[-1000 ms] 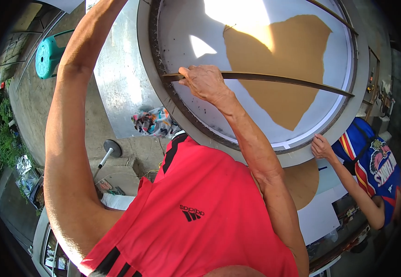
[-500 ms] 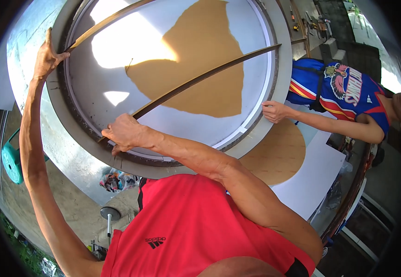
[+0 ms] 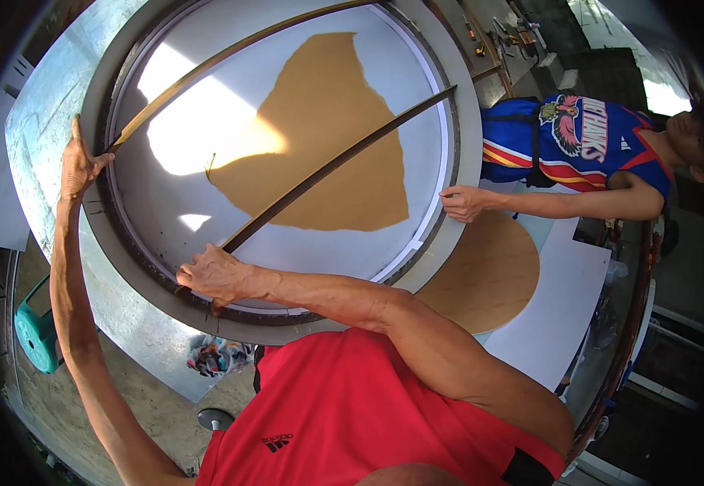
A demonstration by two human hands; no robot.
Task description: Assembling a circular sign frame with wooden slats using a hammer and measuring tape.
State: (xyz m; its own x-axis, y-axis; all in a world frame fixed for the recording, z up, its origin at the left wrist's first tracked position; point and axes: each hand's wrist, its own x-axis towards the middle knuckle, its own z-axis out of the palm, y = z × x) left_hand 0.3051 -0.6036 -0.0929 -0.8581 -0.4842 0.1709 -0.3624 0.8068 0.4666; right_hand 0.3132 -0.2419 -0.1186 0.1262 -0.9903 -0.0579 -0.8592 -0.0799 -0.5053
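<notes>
A large round grey frame [image 3: 102, 212] with a white inside panel [image 3: 175, 188] lies before me. An irregular brown sheet [image 3: 327, 138] rests on the panel. Two thin, dark-edged strips span the frame: a far strip [image 3: 198, 73] and a near strip [image 3: 331, 168]. My right hand [image 3: 218, 277] is closed over the lower-left end of the near strip, at the frame's inner edge. At the frame's left rim is my left hand [image 3: 83, 168], a finger stretched out and the thumb spread toward the far strip's end; its other fingers are partly hidden.
Opposite my right arm, a co-worker's hand [image 3: 463, 204] touches the frame's right rim. A round brown board [image 3: 489, 271] and a white sheet [image 3: 558, 300] lie at the right. Below the shiny metal tabletop [image 3: 44, 174] are a teal stool [image 3: 36, 336] and colourful rags [image 3: 218, 355].
The view has shifted, so the frame appears lower and more to the left. Both hands keep their places on the frame and strip; the co-worker's hand stays at the right rim.
</notes>
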